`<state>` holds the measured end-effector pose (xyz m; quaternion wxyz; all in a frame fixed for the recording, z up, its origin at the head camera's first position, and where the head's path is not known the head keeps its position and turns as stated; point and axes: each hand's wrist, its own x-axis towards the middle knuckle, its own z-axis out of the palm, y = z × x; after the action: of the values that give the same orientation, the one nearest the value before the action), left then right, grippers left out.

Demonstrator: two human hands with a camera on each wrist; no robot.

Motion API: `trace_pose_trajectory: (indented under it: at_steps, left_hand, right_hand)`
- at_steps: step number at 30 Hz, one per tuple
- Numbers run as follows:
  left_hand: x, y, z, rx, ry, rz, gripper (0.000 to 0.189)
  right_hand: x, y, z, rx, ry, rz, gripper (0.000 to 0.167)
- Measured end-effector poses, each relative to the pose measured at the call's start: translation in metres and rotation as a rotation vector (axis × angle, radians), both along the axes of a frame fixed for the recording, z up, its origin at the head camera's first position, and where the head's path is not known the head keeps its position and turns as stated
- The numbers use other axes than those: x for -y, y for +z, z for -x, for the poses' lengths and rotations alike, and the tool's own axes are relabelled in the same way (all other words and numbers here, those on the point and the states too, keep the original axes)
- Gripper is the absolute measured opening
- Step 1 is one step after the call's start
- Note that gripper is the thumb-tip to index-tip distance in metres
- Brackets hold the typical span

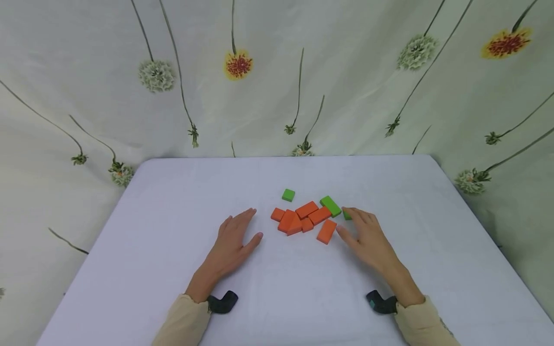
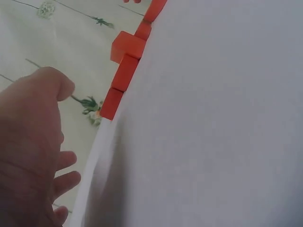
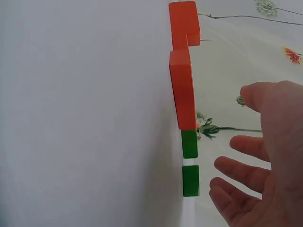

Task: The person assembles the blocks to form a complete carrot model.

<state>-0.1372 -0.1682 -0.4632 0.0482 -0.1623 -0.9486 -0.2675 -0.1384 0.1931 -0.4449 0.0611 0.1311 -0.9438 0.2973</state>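
Several orange blocks (image 1: 306,209) lie in a loose cluster on the table, some touching or overlapping. One orange block (image 1: 326,231) lies a little apart at the cluster's near right. A green block (image 1: 331,206) borders the cluster at the back right, and a small green block (image 1: 288,195) sits behind it. Left of the cluster is my left hand (image 1: 231,245), fingers extended and holding nothing. My right hand (image 1: 368,238) is on the right side, its fingers loosely spread; they partly hide another green block (image 1: 347,215). Whether they touch it, I cannot tell.
A white-covered table (image 1: 285,293) carries the blocks. Behind it hangs a pale cloth (image 1: 268,105) printed with flowers. Dark wrist devices (image 1: 222,302) are worn at both sleeve cuffs.
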Motion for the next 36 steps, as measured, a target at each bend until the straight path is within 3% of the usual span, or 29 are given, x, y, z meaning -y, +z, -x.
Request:
trace_pose_trajectory:
  at_steps: [5,14,22,32,36]
  left_hand:
    - [-0.017,-0.002,0.013,0.022,-0.050,-0.011,0.071]
    - [-0.037,-0.006,0.027,0.059,-0.092,0.004,0.071]
    - [-0.043,-0.004,0.036,0.052,-0.106,0.044,0.074]
    - [-0.050,-0.001,0.053,0.117,-0.138,0.154,0.070]
    - [-0.051,0.000,0.056,0.144,-0.141,0.153,0.069]
  right_hand:
    - [0.007,-0.005,-0.001,0.008,0.034,0.064,0.056]
    - [0.014,-0.024,-0.001,0.002,0.083,0.061,0.059]
    - [0.017,-0.031,0.000,0.016,0.089,0.094,0.061]
    - [0.015,-0.030,0.003,-0.016,0.090,0.076,0.063]
    - [0.016,-0.031,0.003,-0.005,0.075,0.064,0.065]
